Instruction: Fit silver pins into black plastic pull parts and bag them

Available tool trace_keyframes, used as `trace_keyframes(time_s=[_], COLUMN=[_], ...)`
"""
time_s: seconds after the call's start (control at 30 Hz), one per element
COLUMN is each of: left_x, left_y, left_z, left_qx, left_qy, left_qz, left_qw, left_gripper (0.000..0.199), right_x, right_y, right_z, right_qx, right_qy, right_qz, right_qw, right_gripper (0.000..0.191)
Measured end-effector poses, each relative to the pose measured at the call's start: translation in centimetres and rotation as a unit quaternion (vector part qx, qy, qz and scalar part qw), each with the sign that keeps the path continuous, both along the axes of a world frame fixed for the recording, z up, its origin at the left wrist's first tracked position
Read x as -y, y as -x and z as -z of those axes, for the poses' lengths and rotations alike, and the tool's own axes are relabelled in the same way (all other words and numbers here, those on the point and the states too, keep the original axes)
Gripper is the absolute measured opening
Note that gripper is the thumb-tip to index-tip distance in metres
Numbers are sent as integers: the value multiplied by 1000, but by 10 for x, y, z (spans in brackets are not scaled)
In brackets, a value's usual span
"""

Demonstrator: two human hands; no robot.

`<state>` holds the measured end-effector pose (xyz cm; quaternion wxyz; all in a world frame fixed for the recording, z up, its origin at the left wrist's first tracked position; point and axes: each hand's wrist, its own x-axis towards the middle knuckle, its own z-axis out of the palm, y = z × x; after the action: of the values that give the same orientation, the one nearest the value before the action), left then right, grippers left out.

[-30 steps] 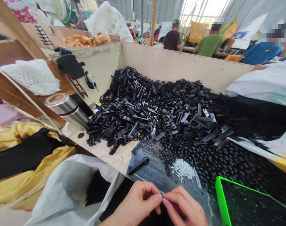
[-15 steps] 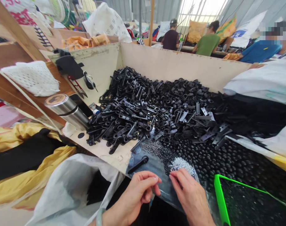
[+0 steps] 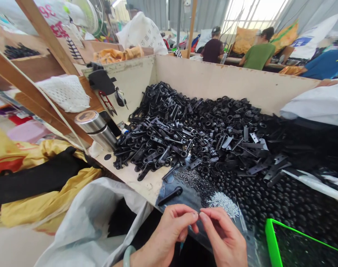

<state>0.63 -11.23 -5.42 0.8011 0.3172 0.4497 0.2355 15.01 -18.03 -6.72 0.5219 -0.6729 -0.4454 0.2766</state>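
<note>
My left hand (image 3: 170,233) and my right hand (image 3: 223,237) meet at the fingertips at the bottom centre, over the near edge of a wooden bin (image 3: 213,79). Thumb and forefinger of each hand are pinched together; whatever sits between them is too small to make out. Just beyond my fingers lie a small heap of white pins (image 3: 224,202), a patch of small grey screws (image 3: 189,177) and one loose black plastic arm (image 3: 170,195). The bin holds a big pile of black plastic arms (image 3: 157,129) and black round caps (image 3: 271,200).
A steel flask (image 3: 95,128) leans at the bin's left edge. A white plastic bag (image 3: 85,226) gapes open below my left hand. A green-rimmed tray (image 3: 270,241) sits bottom right. Yellow and black cloth (image 3: 35,181) lies left. Other people work at the far tables.
My hands parted and my right hand reached toward the white pins, then both came back together at the fingertips. The view has shifted slightly left.
</note>
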Motion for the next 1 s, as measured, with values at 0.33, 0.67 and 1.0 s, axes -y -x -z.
trace_keyframes(time_s=[0.33, 0.67, 1.0], left_x=[-6, -9, -9], left_y=[0, 8, 9], left_z=[-3, 7, 6], left_qx=[-48, -94, -89], left_qy=[-118, -194, -172], left_qz=[67, 134, 152], left_qw=[990, 967, 969], left_gripper=[18, 18, 18], right_x=[4, 6, 7], right_y=[-5, -12, -19], right_z=[7, -1, 3], right_qx=[-45, 50, 70], right_qy=[1, -44, -47], right_qz=[-51, -120, -161], right_qw=[998, 991, 983], right_gripper=[12, 8, 10])
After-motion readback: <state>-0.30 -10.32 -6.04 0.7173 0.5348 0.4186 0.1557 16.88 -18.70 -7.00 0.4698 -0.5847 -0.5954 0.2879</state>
